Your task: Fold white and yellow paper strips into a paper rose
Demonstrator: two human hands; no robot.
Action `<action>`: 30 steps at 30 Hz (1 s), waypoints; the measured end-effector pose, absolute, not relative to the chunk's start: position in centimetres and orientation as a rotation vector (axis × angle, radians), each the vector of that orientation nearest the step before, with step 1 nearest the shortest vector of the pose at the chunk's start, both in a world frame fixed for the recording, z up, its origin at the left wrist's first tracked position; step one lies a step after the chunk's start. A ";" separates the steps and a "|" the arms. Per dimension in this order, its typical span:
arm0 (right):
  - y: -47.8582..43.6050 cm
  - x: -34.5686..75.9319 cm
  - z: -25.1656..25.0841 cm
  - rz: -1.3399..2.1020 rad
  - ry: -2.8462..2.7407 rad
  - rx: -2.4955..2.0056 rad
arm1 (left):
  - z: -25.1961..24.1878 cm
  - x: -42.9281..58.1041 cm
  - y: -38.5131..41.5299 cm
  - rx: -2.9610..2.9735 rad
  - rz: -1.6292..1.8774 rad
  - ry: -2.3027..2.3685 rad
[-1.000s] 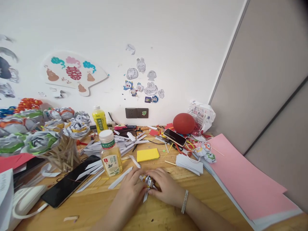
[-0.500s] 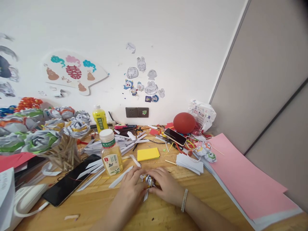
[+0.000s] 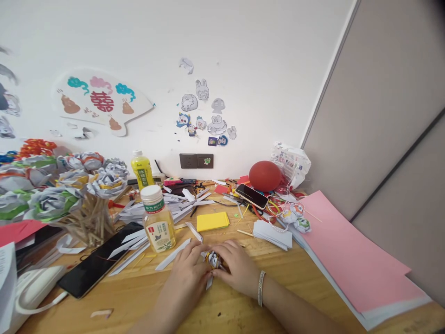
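Both hands are closed around a small paper flower (image 3: 213, 260) of white and yellow strips, low over the wooden table. My left hand (image 3: 190, 266) grips its left side with bent fingers. On the other side, the thumb and fingers of my right hand (image 3: 236, 266) press it. A white strip end (image 3: 209, 282) hangs below the flower between the hands. Just beyond them lies a stack of yellow paper (image 3: 212, 221). White paper strips (image 3: 173, 254) are left of my left hand, by a tea bottle (image 3: 159, 225). The flower's underside is hidden by the fingers.
Finished paper flowers (image 3: 55, 202) on sticks stand in a container at left, near a black phone (image 3: 93, 269) and white power strip (image 3: 38, 287). A white card stack (image 3: 273, 235), another phone (image 3: 251, 195), a red balloon (image 3: 265, 176) and pink paper (image 3: 347, 250) are at right.
The hands keep their hold on the paper flower, with only slight finger movement. The whole view has shifted a little, so things appear slightly further left.
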State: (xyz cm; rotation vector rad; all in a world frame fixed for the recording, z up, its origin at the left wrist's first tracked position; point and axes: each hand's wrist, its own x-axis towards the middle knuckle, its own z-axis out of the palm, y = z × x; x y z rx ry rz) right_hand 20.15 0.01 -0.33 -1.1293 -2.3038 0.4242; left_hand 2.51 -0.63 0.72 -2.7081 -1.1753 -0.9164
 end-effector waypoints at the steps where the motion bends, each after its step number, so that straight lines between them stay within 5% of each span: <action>1: 0.0 20.1 -0.4 0.420 -2.303 -1.132 | 0.5 2.5 -0.5 -2.701 -0.916 -1.177; 30: 0.0 20.5 -0.3 0.329 -2.436 -1.065 | 0.5 0.7 1.4 -2.816 -0.782 -1.086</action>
